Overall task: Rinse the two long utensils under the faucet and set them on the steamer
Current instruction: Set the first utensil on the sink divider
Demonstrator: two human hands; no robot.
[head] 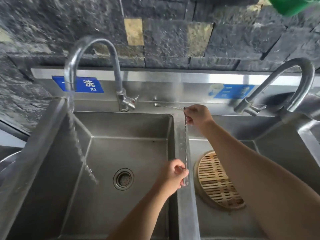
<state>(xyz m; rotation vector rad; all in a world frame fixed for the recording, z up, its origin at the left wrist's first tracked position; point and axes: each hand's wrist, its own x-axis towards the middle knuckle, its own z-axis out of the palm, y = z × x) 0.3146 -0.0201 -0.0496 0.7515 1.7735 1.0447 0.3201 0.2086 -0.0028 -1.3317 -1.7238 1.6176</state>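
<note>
Centre of frame: 1 long twisted metal utensil (185, 144) runs near-vertically along the divider (188, 201) between the 2 sink basins. Left hand (174, 173), lower centre, is closed around its lower end, where a small loop-like tip shows below the fist. Right hand (196, 116), upper centre-right, pinches its upper end with fingers curled closed. A second long utensil (168, 106) lies horizontally on the back ledge, spoon-like end at its left, its right end reaching the right hand; whether the hand also holds it, cannot tell.

Left faucet (97, 66), upper left, is running; the stream (78, 144) falls diagonally into the left basin (124, 149), well apart from both utensils. Drain (123, 178) sits lower centre of that basin.

Right basin: round bamboo steamer (218, 181), lower right, slatted face up. Right faucet (284, 87), upper right, shows no water.
</note>
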